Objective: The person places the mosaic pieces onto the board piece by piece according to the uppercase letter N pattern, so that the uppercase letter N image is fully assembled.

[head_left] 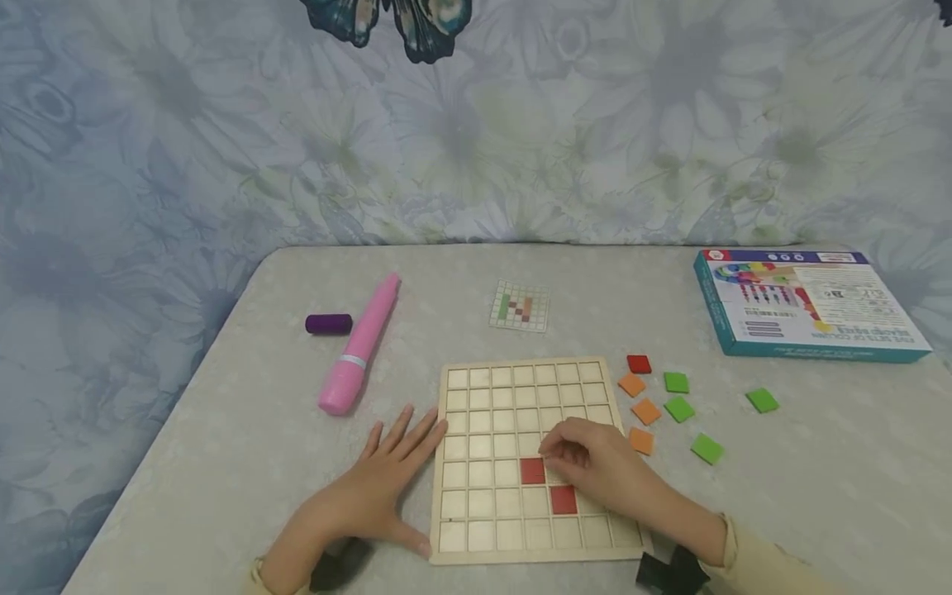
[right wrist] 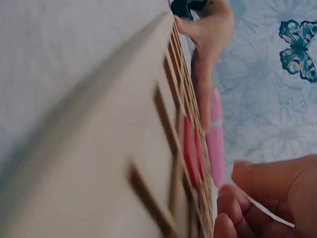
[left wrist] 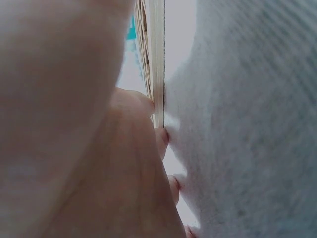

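A wooden grid board (head_left: 479, 446) lies flat, with one red tile (head_left: 532, 471) and a second red tile (head_left: 563, 499) set diagonally in its cells. My left hand (head_left: 375, 492) is spread along the board's left side, fingertips at the edge and thumb by the near-left corner; in the left wrist view those fingertips touch the board's side (left wrist: 158, 64). Over the board, beside the upper red tile, my right hand (head_left: 606, 467) has its fingers curled, thumb near index. No tile shows between the fingers of my right hand (right wrist: 267, 198) in the right wrist view.
Right of the board lie a loose red tile (head_left: 638, 364), several orange tiles (head_left: 645, 411) and several green tiles (head_left: 678, 408). Behind are a pattern card (head_left: 537, 316) and a box (head_left: 811, 306). A pink object (head_left: 360, 347) and a purple cylinder (head_left: 329, 324) lie left.
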Demonstrator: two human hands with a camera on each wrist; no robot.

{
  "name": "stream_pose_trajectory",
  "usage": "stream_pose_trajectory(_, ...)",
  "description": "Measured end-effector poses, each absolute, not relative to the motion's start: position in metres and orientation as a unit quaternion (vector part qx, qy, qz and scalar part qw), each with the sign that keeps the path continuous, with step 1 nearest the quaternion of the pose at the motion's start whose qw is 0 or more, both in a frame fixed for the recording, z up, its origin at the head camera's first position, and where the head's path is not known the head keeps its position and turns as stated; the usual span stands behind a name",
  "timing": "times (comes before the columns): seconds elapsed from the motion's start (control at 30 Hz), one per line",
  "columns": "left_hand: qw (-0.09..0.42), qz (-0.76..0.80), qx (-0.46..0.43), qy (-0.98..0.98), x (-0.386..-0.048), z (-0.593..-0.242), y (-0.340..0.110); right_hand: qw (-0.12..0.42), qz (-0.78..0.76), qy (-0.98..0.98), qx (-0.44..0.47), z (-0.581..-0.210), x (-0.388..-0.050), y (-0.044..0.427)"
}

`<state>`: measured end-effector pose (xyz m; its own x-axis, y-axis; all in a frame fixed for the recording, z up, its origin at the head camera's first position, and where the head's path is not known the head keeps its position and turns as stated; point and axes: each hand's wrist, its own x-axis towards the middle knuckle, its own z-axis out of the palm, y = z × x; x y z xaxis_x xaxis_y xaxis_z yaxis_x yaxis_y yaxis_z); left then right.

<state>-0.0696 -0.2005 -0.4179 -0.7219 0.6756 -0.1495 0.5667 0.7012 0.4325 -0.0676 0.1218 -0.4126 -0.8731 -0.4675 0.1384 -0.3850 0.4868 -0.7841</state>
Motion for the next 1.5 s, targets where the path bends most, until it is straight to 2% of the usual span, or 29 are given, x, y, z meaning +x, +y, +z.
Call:
stream_pose_trajectory(0.2, 0.139, 0.143, 0.343, 0.918, -0.092, -0.398, -0.224, -0.045, -0.442, 0.871, -0.211, -0.401, -0.096, 0.143)
stream_pose_trajectory(0.4, 0.136, 0.155, 0.343, 0.917, -0.088, -0.389, -0.236, -0.074, -0.409, 0.901, -0.126, -0.404, -0.124, 0.182)
stream_pose_trajectory(0.7, 0.146, 0.179, 0.347, 0.909, -0.079, -0.408, -0.216, -0.022, -0.351, 0.931, -0.092, -0.416, -0.144, 0.216)
stream_pose_trajectory(1.03, 0.162, 0.173, 0.345, 0.908, -0.078, -0.409, -0.209, -0.039, -0.33, 0.94, -0.077, -0.424, -0.142, 0.218)
stream_pose_trajectory(1.5, 0.15, 0.184, 0.336, 0.912, -0.071, -0.419, -0.203, -0.007, -0.324, 0.942, -0.09, -0.417, -0.14, 0.219)
